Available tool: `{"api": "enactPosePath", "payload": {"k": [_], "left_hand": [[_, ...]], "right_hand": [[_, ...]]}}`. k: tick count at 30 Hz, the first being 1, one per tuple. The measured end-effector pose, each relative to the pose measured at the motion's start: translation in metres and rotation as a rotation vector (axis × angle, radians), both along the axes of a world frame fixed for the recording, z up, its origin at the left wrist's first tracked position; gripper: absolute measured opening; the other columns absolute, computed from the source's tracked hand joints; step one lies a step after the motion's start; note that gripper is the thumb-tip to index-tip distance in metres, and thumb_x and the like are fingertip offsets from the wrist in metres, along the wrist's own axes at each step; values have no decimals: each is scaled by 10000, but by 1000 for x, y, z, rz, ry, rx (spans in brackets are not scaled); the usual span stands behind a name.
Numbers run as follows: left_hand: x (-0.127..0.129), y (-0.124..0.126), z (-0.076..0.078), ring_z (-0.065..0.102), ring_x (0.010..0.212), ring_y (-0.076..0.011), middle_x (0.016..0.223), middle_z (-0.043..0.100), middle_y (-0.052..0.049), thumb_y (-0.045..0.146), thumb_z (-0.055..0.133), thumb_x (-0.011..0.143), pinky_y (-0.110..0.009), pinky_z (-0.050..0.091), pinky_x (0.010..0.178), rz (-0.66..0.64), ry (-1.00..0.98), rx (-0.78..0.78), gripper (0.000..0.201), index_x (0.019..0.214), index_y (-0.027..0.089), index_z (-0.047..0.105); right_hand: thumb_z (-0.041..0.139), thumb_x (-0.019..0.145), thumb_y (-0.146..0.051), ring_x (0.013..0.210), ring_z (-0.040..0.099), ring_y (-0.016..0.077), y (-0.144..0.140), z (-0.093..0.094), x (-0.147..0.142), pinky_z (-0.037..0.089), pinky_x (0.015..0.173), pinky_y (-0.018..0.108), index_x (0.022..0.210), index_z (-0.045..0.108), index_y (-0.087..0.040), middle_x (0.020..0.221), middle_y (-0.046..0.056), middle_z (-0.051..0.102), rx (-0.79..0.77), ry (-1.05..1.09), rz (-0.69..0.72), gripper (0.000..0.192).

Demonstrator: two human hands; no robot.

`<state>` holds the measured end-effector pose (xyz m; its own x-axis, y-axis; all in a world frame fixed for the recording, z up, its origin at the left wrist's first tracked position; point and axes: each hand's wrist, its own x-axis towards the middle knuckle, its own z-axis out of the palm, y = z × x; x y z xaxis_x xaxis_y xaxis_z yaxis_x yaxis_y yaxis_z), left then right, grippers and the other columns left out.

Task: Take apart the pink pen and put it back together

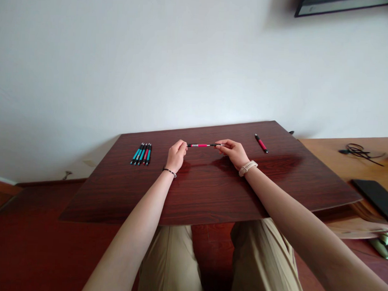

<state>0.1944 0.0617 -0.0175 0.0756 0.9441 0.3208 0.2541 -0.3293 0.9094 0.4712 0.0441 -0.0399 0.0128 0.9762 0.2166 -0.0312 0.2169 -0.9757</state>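
Observation:
A pink and black pen hangs level just above the dark wooden table, near its far edge. My left hand pinches the pen's left end and my right hand pinches its right end. To the left of my left hand lies a tight row of several pens, teal and pink ones side by side. A single pink and black pen lies apart on the table, to the right of my right hand.
A lighter wooden desk adjoins on the right, with a coiled black cable and a flat black device on it. A white wall stands behind the table. My legs are under the table's near edge.

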Motion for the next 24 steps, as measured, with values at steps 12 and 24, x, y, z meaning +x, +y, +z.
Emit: {"api": "enactPosePath", "payload": {"k": [12,24], "left_hand": [[-17,8,9,373,538,-110,631,440,21,546,594,994,-242,244,483,69,-50,27,419,748,220,503],[-23,14,2,246,474,-64,571,329,73,583,701,920,-204,147,464,-9,-294,-35,451,751,204,525]], "right_hand": [[927,727,-523,728,656,156,3,5,23,511,641,289,1050,819,-212,964,66,823,-17,47,-133,462],[831,798,-502,797,703,206,7,-2,41,547,757,330,989,816,-190,871,66,804,14,-190,-289,366]]}}
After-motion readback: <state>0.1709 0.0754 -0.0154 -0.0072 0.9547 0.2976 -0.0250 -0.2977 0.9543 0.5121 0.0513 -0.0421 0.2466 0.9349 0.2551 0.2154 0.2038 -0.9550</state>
